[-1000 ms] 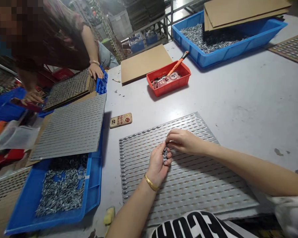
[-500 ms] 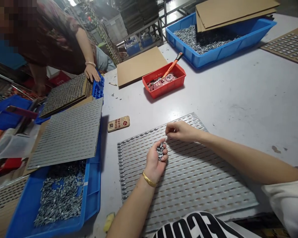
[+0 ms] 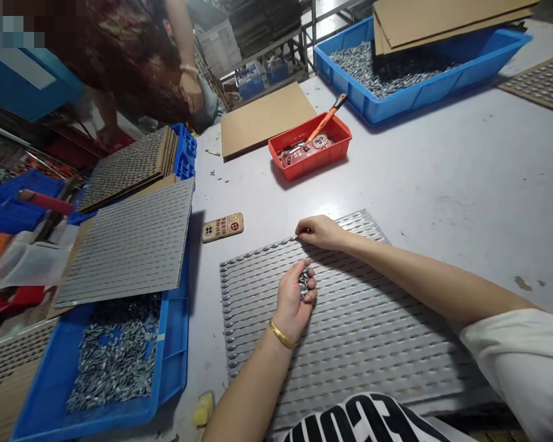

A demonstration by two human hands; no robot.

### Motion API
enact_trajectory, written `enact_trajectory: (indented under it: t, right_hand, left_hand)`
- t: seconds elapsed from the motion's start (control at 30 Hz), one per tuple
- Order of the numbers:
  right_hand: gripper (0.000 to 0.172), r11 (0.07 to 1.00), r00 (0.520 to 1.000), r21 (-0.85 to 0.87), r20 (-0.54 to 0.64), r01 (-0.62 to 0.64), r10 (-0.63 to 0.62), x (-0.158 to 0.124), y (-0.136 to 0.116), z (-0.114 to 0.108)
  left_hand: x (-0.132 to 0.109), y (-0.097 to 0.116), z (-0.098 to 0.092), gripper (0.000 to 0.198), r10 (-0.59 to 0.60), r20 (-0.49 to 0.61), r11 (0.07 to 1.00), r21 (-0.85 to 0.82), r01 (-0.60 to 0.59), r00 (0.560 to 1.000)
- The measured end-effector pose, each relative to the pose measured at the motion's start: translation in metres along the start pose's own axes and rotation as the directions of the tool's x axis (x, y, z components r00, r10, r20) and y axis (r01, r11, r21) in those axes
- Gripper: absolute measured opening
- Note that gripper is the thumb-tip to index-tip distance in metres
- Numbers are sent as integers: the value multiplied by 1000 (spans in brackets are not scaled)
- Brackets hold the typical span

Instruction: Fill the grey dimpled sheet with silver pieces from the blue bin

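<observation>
A grey slotted metal tray [image 3: 350, 331] lies on the table in front of me. My left hand [image 3: 295, 301] rests over its upper middle, closed around a small bunch of metal parts [image 3: 305, 283]. My right hand [image 3: 317, 232] is at the tray's far edge, fingers pinched together and touching the top row; whatever they pinch is too small to make out.
A blue bin of metal parts [image 3: 115, 356] sits at left, half covered by another slotted tray [image 3: 129, 239]. A phone [image 3: 223, 226] lies beside my tray. A red bin [image 3: 311, 147], cardboard sheet [image 3: 265, 120] and second blue bin [image 3: 415, 67] stand further back. Another person [image 3: 133, 61] stands at far left.
My right hand has moved from beside my left hand out to the tray's far edge. The other person has lifted their hand off the stacked trays and straightened up.
</observation>
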State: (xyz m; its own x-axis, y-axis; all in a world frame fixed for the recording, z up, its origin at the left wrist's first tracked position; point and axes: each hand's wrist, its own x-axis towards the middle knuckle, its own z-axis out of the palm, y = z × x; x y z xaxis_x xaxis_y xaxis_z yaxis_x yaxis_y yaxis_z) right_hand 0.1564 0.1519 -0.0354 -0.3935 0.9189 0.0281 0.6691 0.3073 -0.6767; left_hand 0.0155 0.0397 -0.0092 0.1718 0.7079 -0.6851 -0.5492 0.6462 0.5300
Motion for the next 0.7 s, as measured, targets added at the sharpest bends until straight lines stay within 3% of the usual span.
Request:
enact_trajectory:
  t: [0.37, 0.57, 0.7]
  right_hand:
    - [20, 965, 998, -258, 58, 37, -23, -2, -8, -4]
    - [17, 966, 998, -257, 53, 32, -19, -1, -9, -4]
    - [21, 979, 999, -198, 13, 48, -46, -15, -14, -11]
  left_hand:
    - [1, -2, -2, 21, 1, 11, 999, -42, -1, 1000]
    - [1, -2, -3, 23, 23, 24, 999, -47, -22, 999]
    - [1, -3, -5, 25, 65, 36, 998, -26, -64, 997]
